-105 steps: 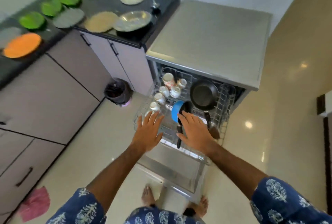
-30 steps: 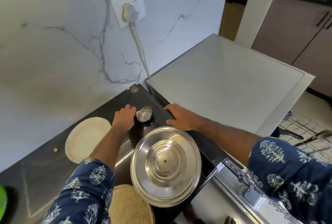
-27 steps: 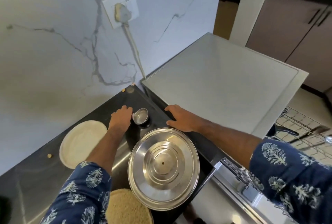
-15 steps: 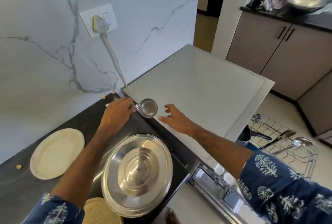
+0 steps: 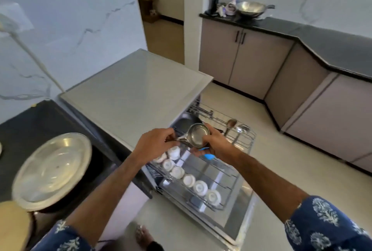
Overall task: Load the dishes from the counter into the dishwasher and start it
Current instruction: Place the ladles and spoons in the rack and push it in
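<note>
**A home kitchen**

Black counters run over beige cupboards against marble-look walls — a wok sits on the far counter. A dishwasher stands open, its wire rack pulled out — white cups inside.

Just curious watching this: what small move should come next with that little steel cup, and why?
Probably lower the cup into a free spot of the rack. The left hand pinches its handle, the right hand cradles its bowl, and it hangs above the pulled-out rack.
</note>
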`<state>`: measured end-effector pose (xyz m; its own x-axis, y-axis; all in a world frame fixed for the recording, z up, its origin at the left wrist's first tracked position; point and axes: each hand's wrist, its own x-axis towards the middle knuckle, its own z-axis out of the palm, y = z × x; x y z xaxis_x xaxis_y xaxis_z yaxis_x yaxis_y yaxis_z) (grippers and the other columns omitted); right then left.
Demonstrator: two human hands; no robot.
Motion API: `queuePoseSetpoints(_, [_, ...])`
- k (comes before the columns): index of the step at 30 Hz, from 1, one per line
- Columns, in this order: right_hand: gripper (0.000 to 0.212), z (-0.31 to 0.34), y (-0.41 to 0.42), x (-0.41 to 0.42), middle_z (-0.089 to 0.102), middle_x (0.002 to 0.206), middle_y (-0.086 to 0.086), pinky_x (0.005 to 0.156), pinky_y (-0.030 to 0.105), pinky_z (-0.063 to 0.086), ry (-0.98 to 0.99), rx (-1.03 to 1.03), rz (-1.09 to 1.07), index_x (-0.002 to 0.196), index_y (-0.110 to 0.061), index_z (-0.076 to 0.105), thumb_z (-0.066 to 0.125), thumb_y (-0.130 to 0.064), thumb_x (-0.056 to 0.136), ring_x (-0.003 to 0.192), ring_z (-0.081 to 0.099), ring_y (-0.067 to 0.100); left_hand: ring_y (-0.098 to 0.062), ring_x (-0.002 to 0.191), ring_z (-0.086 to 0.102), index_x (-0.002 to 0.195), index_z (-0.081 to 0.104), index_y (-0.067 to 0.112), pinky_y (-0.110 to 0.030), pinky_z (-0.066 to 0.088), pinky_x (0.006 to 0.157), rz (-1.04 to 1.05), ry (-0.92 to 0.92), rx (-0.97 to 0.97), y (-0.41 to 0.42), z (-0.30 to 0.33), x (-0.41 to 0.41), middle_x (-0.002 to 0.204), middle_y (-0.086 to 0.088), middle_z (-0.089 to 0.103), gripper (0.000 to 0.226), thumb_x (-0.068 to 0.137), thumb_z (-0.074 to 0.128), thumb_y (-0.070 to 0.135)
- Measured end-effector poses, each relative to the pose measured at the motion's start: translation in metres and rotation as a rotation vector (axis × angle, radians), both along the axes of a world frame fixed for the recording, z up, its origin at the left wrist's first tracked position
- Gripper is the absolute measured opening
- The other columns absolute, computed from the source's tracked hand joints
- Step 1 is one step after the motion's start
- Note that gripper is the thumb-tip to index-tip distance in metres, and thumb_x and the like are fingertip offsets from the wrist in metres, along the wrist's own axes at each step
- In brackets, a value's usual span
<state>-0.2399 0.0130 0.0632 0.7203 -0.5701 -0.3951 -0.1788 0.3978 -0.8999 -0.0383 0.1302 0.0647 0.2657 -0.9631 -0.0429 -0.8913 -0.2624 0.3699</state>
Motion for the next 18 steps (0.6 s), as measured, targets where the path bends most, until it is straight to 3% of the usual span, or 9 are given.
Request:
queuePoseSetpoints(4, [0.058, -0.013, -0.015, -0.114, 0.062, 0.124, 0.023, 0.069, 0.047, 0.063, -0.007, 0.128, -0.084, 0.13, -0.021, 0.052, 0.035, 0.015, 0.088, 0.09, 0.069, 0.05, -0.008, 0.09, 0.063, 0.1, 0.065, 0.029, -0.025, 0.04, 0.067, -0.135, 0.022, 0.027, -0.034, -0.022, -0.092, 0.097, 0.012, 0.067, 0.021, 0.09, 0.066, 0.048])
queuePoseSetpoints(7, [0.043, -0.021, -0.031, -0.161, 0.066, 0.116, 0.025, 0.056, 0.037, 0.06, 0.035, 0.192, -0.184, 0.133, -0.018, 0.046, 0.041, 0.003, 0.095, 0.077, 0.071, 0.045, -0.017, 0.098, 0.063, 0.107, 0.066, 0.024, -0.031, 0.045, 0.075, -0.183, 0.013, 0.032, -0.055, -0.036, -0.138, 0.105, 0.004, 0.067, 0.019, 0.093, 0.063, 0.036])
queuePoseSetpoints(10, [0.026, -0.028, -0.049, -0.185, 0.069, 0.103, 0.019, 0.049, 0.03, 0.056, 0.123, 0.135, -0.243, 0.129, -0.016, 0.049, 0.047, -0.018, 0.103, 0.065, 0.069, 0.033, -0.017, 0.095, 0.064, 0.107, 0.065, 0.024, -0.034, 0.051, 0.074, -0.187, 0.019, 0.023, -0.072, -0.053, -0.163, 0.104, 0.006, 0.066, 0.019, 0.094, 0.062, 0.036])
queuePoseSetpoints(14, [0.023, -0.043, -0.083, -0.204, 0.069, 0.088, 0.018, 0.049, 0.029, 0.054, 0.158, 0.09, -0.264, 0.119, -0.014, 0.053, 0.047, -0.031, 0.105, 0.064, 0.066, 0.031, -0.006, 0.086, 0.061, 0.11, 0.064, 0.023, -0.013, 0.033, 0.059, -0.16, 0.021, 0.048, -0.1, -0.077, -0.176, 0.106, 0.01, 0.065, 0.022, 0.096, 0.059, 0.04])
queuePoseSetpoints(16, [0.023, -0.048, -0.102, -0.21, 0.069, 0.087, 0.018, 0.051, 0.03, 0.055, 0.17, 0.095, -0.278, 0.116, -0.014, 0.054, 0.047, -0.033, 0.105, 0.064, 0.066, 0.031, -0.008, 0.088, 0.061, 0.114, 0.062, 0.022, -0.015, 0.032, 0.061, -0.126, 0.048, 0.072, -0.113, -0.086, -0.178, 0.11, 0.008, 0.065, 0.024, 0.097, 0.058, 0.039])
queuePoseSetpoints(18, [0.021, -0.051, -0.126, -0.214, 0.069, 0.093, 0.017, 0.059, 0.036, 0.059, 0.198, 0.092, -0.275, 0.118, -0.015, 0.054, 0.048, -0.029, 0.104, 0.068, 0.069, 0.031, -0.013, 0.094, 0.063, 0.122, 0.056, 0.02, -0.022, 0.04, 0.069, -0.067, 0.136, 0.111, -0.126, -0.097, -0.178, 0.118, 0.006, 0.062, 0.029, 0.097, 0.058, 0.035])
